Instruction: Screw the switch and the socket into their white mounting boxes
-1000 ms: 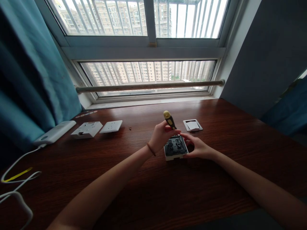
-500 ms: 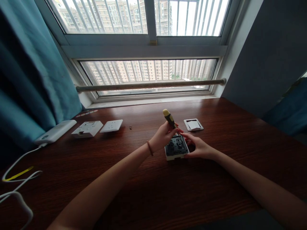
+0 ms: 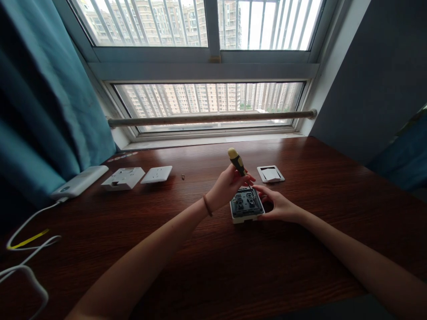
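Note:
My left hand (image 3: pixel 226 186) is closed round a screwdriver with a yellow and black handle (image 3: pixel 236 161), held tilted with its tip down on a square socket module (image 3: pixel 246 204). The module is dark inside with a white rim and lies flat on the brown wooden table (image 3: pixel 213 266). My right hand (image 3: pixel 278 205) grips the module's right side, fingers curled along its edge. A thin band sits on my left wrist.
A white frame plate (image 3: pixel 270 174) lies behind the module. To the left are a white socket cover (image 3: pixel 156 174), a white back box (image 3: pixel 122 178), a small screw (image 3: pixel 183 176), a white power bank (image 3: pixel 79 182) with cables (image 3: pixel 23 249). Teal curtain at left, window behind.
The hands and screwdriver have barely moved; the screwdriver handle has shifted slightly. The view has drifted a little.

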`<state>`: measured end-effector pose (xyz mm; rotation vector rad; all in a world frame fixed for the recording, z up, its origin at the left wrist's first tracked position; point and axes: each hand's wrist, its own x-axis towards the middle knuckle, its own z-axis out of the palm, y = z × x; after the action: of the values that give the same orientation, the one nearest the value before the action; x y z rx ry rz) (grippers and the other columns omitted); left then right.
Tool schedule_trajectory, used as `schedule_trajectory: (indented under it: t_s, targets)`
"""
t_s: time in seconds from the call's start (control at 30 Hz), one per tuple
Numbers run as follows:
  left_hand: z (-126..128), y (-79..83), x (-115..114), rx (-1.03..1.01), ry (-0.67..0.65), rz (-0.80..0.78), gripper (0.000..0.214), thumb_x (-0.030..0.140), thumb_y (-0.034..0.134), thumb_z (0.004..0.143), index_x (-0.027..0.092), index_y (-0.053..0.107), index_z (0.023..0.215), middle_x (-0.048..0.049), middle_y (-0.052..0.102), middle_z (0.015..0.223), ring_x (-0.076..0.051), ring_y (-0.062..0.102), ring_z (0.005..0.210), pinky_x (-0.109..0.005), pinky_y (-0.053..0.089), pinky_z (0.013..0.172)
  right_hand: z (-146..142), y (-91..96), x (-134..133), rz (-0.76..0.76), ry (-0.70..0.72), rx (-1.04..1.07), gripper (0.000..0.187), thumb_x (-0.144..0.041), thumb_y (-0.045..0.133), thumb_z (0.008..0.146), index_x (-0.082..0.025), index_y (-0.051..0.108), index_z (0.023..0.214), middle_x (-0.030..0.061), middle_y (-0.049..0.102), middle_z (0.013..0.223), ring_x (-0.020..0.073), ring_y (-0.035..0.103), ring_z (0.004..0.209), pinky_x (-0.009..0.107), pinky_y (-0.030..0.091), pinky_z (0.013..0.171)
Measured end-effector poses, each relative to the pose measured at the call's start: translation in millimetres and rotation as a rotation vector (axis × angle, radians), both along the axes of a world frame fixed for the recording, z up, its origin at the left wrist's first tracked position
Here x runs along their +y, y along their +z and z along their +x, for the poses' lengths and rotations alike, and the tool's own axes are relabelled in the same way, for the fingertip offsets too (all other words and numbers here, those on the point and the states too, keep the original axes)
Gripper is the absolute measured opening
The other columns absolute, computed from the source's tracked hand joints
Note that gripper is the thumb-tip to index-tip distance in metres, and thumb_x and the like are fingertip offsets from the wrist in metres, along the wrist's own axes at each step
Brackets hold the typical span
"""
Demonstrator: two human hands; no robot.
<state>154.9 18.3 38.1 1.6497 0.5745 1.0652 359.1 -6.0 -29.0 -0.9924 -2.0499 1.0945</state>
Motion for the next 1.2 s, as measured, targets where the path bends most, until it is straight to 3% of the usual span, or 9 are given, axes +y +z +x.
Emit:
schedule_trajectory:
  t_s: [0.4, 0.67, 0.93, 1.13, 1.2]
  targets:
    - [3, -10.1, 2, 0.108, 0.039, 0.056, 0.016, 0.025, 0.056, 0.08, 0.015, 0.045, 0.087, -0.0069, 0.066, 0.084, -0.015, 0.064, 0.075, -0.029, 0.051, 0.07, 0, 2.3, -1, -0.015, 0.011, 0.02, 0.088, -0.03, 0.076, 0.06, -0.021, 0.031, 0.135, 0.0103, 0.055, 0.113, 0.0213, 0.058, 0.092, 0.04, 0.05, 0.082]
    - [7, -16.4, -6, 0.125, 0.205, 0.053, 0.027, 0.029, 0.068, 0.069, 0.016, 0.049, 0.082, -0.004, 0.065, 0.078, -0.018, 0.064, 0.072, -0.028, 0.052, 0.064, -1, 2.0, -1, -0.022, 0.002, 0.0, 0.085, -0.03, 0.076, 0.059, -0.019, 0.034, 0.132, 0.0098, 0.055, 0.113, 0.0199, 0.058, 0.089, 0.037, 0.05, 0.079]
    - [10, 13.0, 3, 0.216, 0.002, 0.213, 0.02, 0.024, 0.063, 0.074, 0.012, 0.064, 0.09, -0.0083, 0.062, 0.093, -0.019, 0.06, 0.085, -0.028, 0.05, 0.075, -1, 3.7, -1, -0.006, -0.001, -0.01, 0.086, -0.03, 0.076, 0.06, -0.019, 0.032, 0.133, 0.0092, 0.055, 0.112, 0.0193, 0.057, 0.09, 0.037, 0.048, 0.082]
    - [11, 13.7, 26, 0.158, -0.278, 0.148, 0.03, 0.02, 0.058, 0.078, 0.011, 0.057, 0.107, -0.0099, 0.065, 0.092, -0.018, 0.061, 0.088, -0.033, 0.048, 0.083, 0, 2.8, 0, -0.015, 0.007, -0.01, 0.089, -0.03, 0.076, 0.059, -0.018, 0.03, 0.134, 0.0088, 0.055, 0.109, 0.0195, 0.057, 0.091, 0.036, 0.049, 0.082]
    - [10, 11.1, 29, 0.125, -0.275, 0.129, 0.029, 0.021, 0.061, 0.076, 0.011, 0.059, 0.104, -0.0094, 0.064, 0.091, -0.017, 0.061, 0.086, -0.032, 0.047, 0.082, 0, 3.0, -1, -0.01, 0.009, -0.011, 0.089, -0.03, 0.076, 0.059, -0.019, 0.029, 0.134, 0.0086, 0.055, 0.109, 0.0193, 0.057, 0.091, 0.036, 0.049, 0.082]
